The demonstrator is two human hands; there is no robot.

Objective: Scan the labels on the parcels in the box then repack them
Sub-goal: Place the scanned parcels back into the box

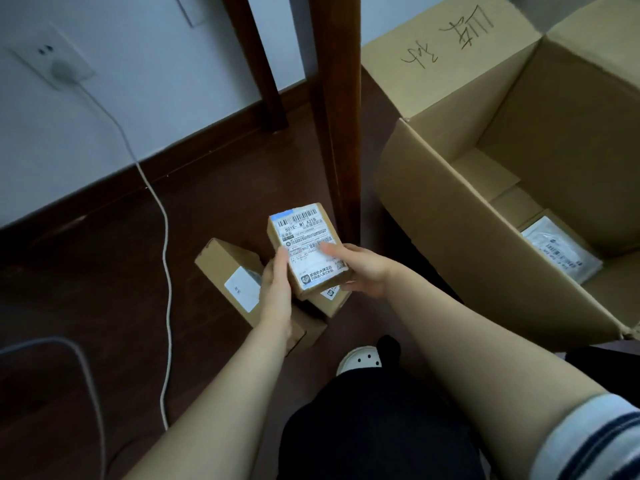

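Observation:
I hold a small brown parcel (pixel 304 242) with a white barcode label facing up, above the floor. My left hand (pixel 277 289) grips its left edge, thumb on the label. My right hand (pixel 360 270) holds its right side, thumb laid across the label. Below it on the floor lie two more brown parcels: a long one (pixel 230 275) with a small white sticker, and another (pixel 329 301) mostly hidden under the held parcel. To the right stands a large open cardboard box (pixel 460 223); inside it lie a white-labelled flat parcel (pixel 561 252) and a brown parcel (pixel 519 204).
A dark wooden table leg (pixel 341 116) rises just behind the held parcel, with a second leg (pixel 256 60) further back. A white cable (pixel 166 258) runs from a wall socket (pixel 52 60) across the dark floor on the left. My knee and white shoe (pixel 360 358) are below.

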